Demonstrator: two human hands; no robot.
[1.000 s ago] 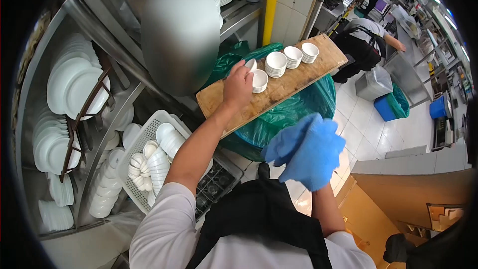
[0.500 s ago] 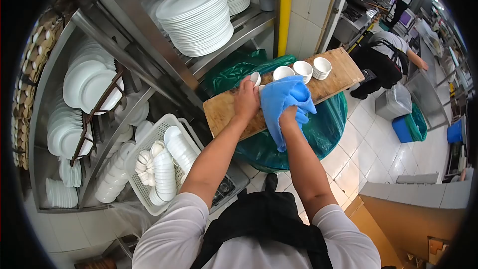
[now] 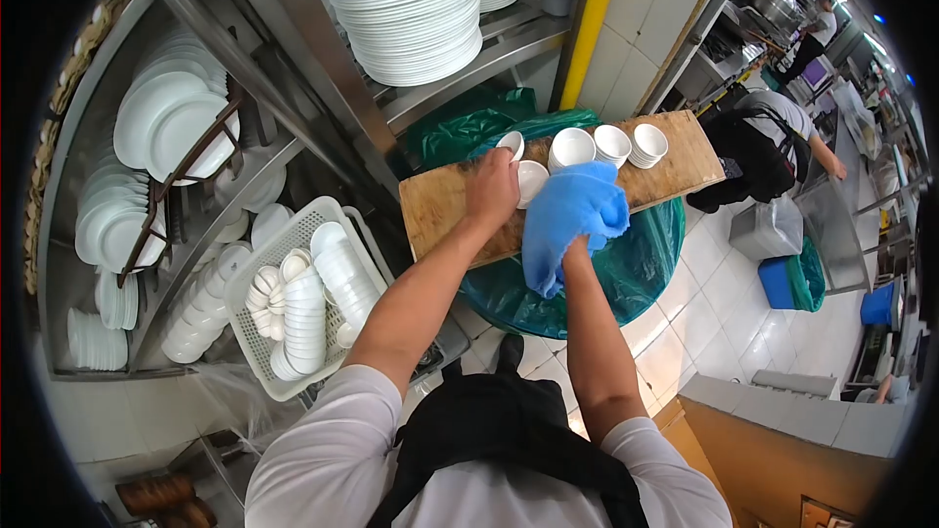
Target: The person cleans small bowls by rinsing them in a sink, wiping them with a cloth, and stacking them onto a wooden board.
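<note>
My left hand (image 3: 492,188) is closed round a small white bowl (image 3: 512,144) above the left part of a wooden board (image 3: 437,203). Beside its fingers stands another white bowl (image 3: 531,179), partly covered by a blue cloth (image 3: 577,220). The cloth is bunched in my right hand (image 3: 577,247), whose fingers are mostly hidden by it. Farther right on the board, several stacks of small white bowls (image 3: 612,143) stand in a row. The board lies across a bin lined with a green bag (image 3: 636,269).
White bowls fill a perforated basket (image 3: 256,347) at my left. Plates stand in a metal rack (image 3: 176,132) and in a tall stack (image 3: 406,20) on a shelf. A yellow pipe (image 3: 593,24) rises behind. A person (image 3: 758,142) bends at the right, near a grey bin (image 3: 761,230).
My right hand has brought the blue cloth from the lower right up to the board, beside my left hand. The view has shifted, showing the plate stack that was blocked before.
</note>
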